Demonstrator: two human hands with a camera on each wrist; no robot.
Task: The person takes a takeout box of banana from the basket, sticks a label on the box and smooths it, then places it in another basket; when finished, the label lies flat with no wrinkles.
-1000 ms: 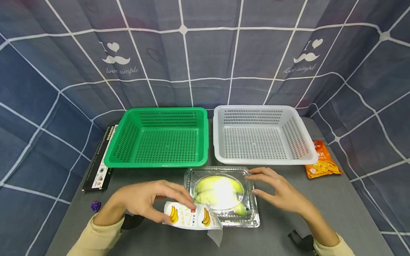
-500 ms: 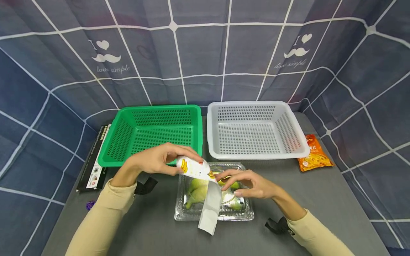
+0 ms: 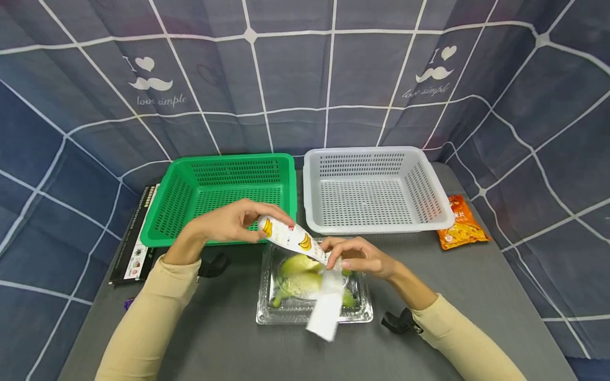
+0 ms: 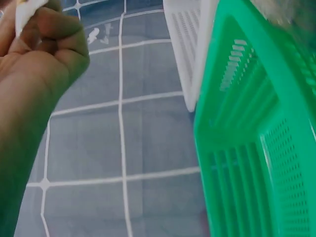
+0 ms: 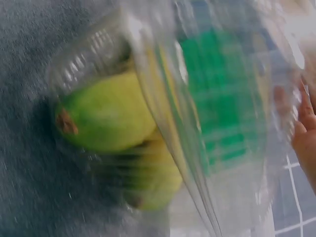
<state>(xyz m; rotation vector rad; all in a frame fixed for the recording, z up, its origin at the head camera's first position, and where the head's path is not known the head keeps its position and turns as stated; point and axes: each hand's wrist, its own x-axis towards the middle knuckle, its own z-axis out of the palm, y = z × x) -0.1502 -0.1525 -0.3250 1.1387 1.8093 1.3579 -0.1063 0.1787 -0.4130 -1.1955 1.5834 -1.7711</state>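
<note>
My left hand (image 3: 233,219) holds a roll of white labels (image 3: 290,238) printed with yellow bananas, thumb below and fingers above. A loose strip runs from it to my right hand (image 3: 364,256), whose thumb and fingers pinch it; the blank white end (image 3: 326,312) hangs down. Beneath lies a clear plastic clamshell box (image 3: 267,317) with green-yellow fruit (image 3: 297,278) inside, partly hidden by the strip. In the right wrist view the fruit (image 5: 113,111) shows blurred through the plastic. The left wrist view catches only a corner of the label roll (image 4: 28,12) at the fingers.
Behind the box stand a green basket (image 3: 157,241) on the left and a white basket (image 3: 381,228) on the right. An orange snack packet (image 3: 464,225) lies at the right. A black-and-white flat box (image 3: 135,254) and a small purple object (image 3: 128,302) are at the left.
The label roll has been lifted up and back by the left hand. The right hand has left the clamshell box's right edge and now pinches the strip, pulling it out straighter.
</note>
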